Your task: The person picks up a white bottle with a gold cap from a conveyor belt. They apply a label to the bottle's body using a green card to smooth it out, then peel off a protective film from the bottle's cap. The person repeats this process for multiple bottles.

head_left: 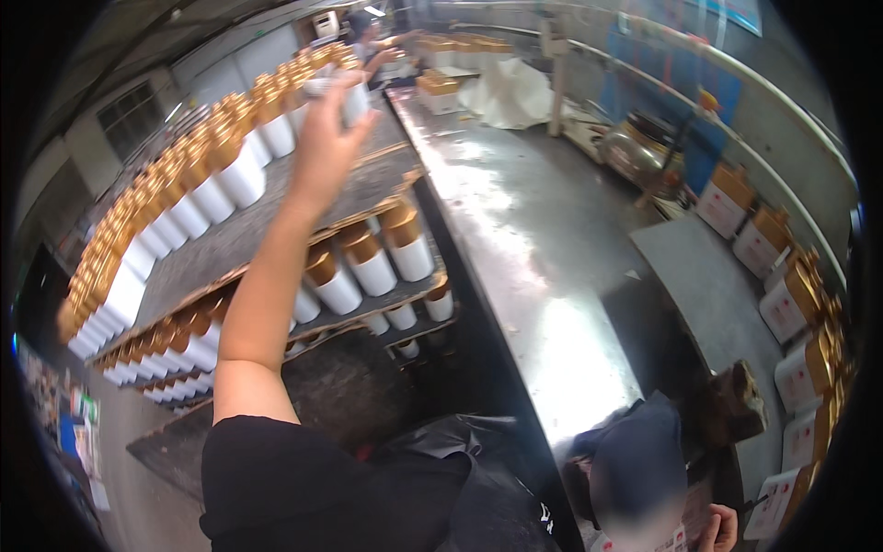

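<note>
Your left hand (pixel 329 138) is stretched out over the rack (pixel 361 177), at the far end of its row of gold-topped white bottles (pixel 241 175). A white bottle (pixel 353 109) shows in the gap between your fingers and thumb, which stand apart — blur hides whether they are clamped on it or only beside it. More bottles (pixel 368 267) stand on the level below, under your forearm. Your right hand is out of view, so its fingers cannot be told. The metal table (pixel 487 221) runs along your right; by its near end are a co-worker's cap (pixel 644 442) and hand (pixel 722 531).
</note>
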Motion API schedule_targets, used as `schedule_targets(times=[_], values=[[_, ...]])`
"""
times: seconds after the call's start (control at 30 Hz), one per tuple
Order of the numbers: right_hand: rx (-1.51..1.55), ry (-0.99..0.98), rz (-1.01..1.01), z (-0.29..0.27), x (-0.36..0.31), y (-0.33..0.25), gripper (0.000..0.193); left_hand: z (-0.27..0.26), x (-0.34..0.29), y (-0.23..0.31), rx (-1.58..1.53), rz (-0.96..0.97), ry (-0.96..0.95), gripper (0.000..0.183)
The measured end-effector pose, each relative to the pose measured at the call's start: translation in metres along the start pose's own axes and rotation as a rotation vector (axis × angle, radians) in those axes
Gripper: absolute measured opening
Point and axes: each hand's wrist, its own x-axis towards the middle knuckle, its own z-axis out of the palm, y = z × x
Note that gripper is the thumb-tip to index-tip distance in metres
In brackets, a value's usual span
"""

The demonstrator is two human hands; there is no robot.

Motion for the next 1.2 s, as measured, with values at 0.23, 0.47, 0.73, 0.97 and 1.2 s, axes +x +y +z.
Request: schedule_targets(times=[0.23,0.47,0.73,0.97,1.2], values=[[0.017,-0.094,-0.173,0.03,-0.004,-0.02,0.016,-0.105,0.008,-0.177,0.655,-0.607,0.212,0.098],[-0.014,-0.132,-0.172,0.041,-0.035,-0.037,0.015,-0.115,0.004,-0.23,0.612,-0.823,0.219,0.097],[-0.089,-0.11,-0.249,0.059,-0.024,-0.045,0.014,-0.036,-0.041,0.031,-0.985,-0.43,-0.19,0.098],[-0.168,-0.088,-0.151,0.08,-0.02,-0.048,0.037,0.118,-0.092,0.209,-1.682,-0.524,-0.883,0.098],[-0.554,0.243,-0.266,0.064,-0.007,0.002,0.085,0.201,-0.122,0.339,-1.722,-0.434,-1.272,0.096]])
